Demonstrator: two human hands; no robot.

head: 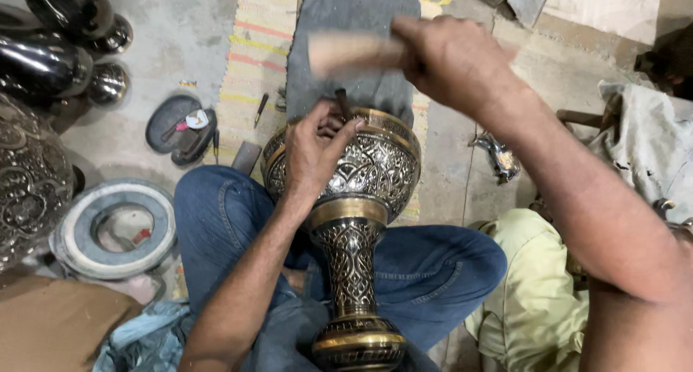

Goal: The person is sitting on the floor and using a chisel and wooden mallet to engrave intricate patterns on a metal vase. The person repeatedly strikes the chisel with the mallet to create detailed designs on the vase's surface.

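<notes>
an engraved brass vase (357,220) lies across the person's lap, its wide body away from them and its foot near the bottom edge. the left hand (312,152) rests on the rim, fingers (328,123) pinching a dark chisel (341,101). the right hand (451,61) is raised above, fingers wrapped tight on a blurred wooden mallet (350,53). a grey cloth (354,40) lies on the floor beyond.

left hand (314,146): chisel (341,102) on vase (354,191) | right hand (451,61): mallet (354,53)
</notes>
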